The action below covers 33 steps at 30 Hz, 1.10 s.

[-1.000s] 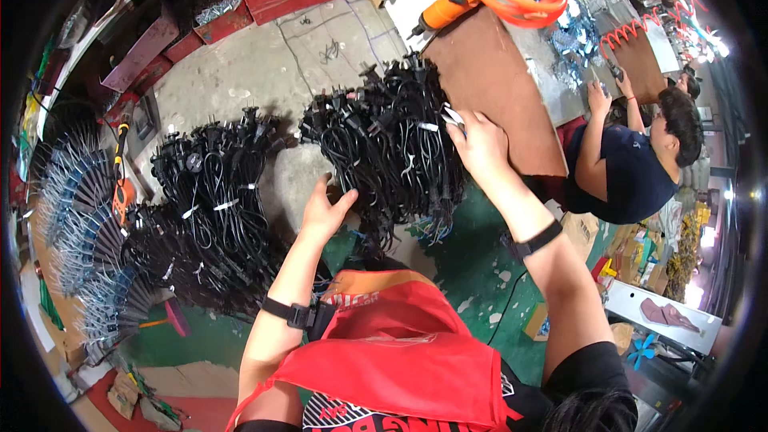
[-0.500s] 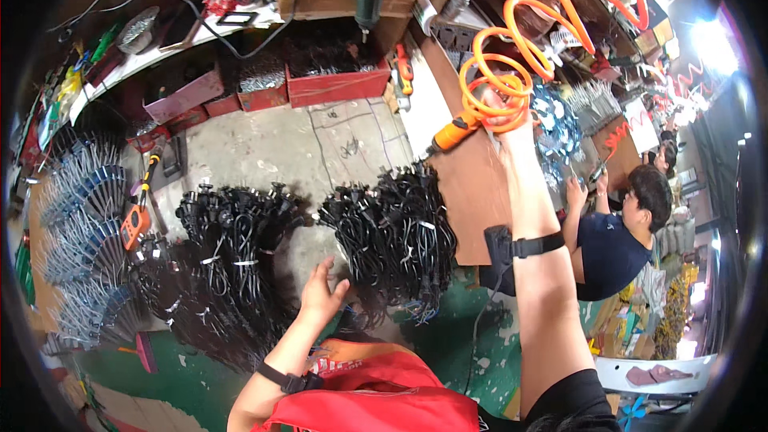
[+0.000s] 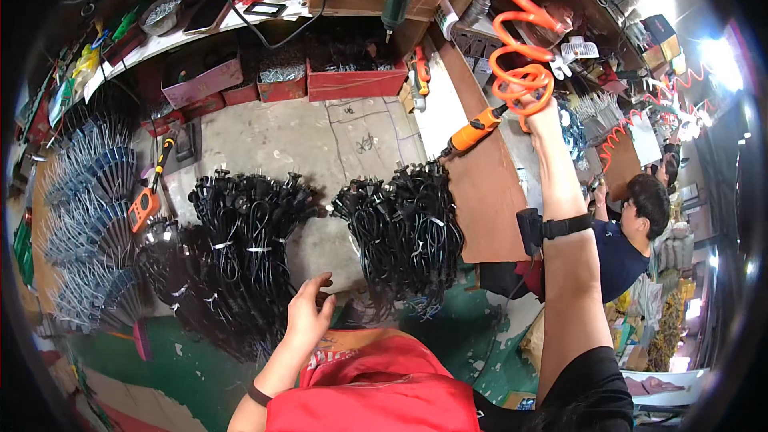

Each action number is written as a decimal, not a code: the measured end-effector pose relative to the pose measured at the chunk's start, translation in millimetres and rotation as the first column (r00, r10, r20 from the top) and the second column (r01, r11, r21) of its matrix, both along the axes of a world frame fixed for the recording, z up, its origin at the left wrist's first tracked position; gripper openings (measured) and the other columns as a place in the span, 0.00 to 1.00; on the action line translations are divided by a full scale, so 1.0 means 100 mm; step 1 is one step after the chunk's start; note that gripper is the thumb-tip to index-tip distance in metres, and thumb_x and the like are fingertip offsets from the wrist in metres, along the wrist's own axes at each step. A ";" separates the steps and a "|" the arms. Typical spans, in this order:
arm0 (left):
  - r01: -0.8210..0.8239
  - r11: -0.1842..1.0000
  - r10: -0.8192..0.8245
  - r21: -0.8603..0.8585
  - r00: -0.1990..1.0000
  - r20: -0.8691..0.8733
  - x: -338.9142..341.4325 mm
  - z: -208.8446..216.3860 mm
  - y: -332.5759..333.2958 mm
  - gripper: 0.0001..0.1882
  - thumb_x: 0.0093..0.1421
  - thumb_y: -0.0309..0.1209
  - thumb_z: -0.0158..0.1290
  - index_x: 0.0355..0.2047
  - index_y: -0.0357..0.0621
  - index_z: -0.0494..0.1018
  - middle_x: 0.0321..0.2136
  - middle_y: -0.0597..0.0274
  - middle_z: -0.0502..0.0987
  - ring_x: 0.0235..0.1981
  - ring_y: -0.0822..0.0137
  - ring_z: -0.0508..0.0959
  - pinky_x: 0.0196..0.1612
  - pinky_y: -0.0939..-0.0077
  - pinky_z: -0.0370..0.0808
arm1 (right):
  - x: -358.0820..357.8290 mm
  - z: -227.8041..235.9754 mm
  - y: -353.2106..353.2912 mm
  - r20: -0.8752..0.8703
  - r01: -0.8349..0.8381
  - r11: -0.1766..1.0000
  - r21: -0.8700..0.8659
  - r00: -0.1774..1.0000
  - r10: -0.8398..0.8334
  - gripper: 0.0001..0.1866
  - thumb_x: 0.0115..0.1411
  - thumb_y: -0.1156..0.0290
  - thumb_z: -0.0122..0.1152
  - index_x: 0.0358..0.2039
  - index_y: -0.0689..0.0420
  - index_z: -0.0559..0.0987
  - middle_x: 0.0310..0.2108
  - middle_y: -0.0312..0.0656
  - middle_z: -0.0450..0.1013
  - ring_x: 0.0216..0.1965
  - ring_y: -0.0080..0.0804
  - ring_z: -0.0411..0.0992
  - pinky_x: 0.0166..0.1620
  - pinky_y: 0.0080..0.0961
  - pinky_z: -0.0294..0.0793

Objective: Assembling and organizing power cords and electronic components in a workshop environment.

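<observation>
Apron, bright red cloth: worn by the person, at the lower edge.

Left hand, bare: fingers parted and slightly curled, with nothing in them. It sits in front of the gap between two piles of cords, nearest the left one; contact cannot be told.

Pile of bundled black plug-ended cords, left: pale ties around the bundles, plugs pointing away from the person, tails toward the green floor with worn patches.

Pile of bundled black plug-ended cords, right: similar ties, plugs also away; well apart from the right hand.

Forearm strap, black, with a small box: on the right forearm, which reaches out past the piles.

Flat brown board: just right of the right pile.

Power driver, orange and black, slender: over the board, slanting, tip toward the right pile, rear end near the right hand.

Right hand, bare: at the coiled orange air hose; the loops hide the fingers, so their grip cannot be told.

Fanned rows of grey and blue leads: far left.

Orange plastic-bodied tool: between leads and left pile.

Open-topped red bins: along the back of the grey tabletop.

Co-worker in dark blue top: seated beyond the right forearm.
</observation>
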<state>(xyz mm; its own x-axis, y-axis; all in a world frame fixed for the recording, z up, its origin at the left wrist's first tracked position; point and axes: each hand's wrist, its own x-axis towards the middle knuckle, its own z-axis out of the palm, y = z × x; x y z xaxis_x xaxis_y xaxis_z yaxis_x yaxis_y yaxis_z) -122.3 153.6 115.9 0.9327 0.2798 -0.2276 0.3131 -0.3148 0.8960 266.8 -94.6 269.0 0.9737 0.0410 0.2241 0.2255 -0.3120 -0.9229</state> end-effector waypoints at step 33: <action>0.106 0.987 -0.105 0.122 0.994 -0.009 0.19 -0.18 -0.21 0.15 0.50 0.21 0.52 0.40 0.40 0.72 0.34 0.51 0.76 0.31 0.59 0.78 0.36 0.71 0.74 | 0.21 -0.15 -0.19 -0.468 -0.616 0.764 -0.193 0.742 0.480 0.20 0.44 0.77 0.66 0.39 0.61 0.72 0.24 0.41 0.72 0.17 0.28 0.71 0.19 0.22 0.73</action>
<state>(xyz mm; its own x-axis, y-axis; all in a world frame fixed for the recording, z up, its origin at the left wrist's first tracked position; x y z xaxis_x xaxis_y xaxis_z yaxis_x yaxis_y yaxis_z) -102.9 132.4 97.5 0.9580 0.2057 -0.1997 0.2742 -0.4536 0.8480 287.5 -113.6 253.6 0.7568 0.5953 -0.2699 0.1150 -0.5277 -0.8416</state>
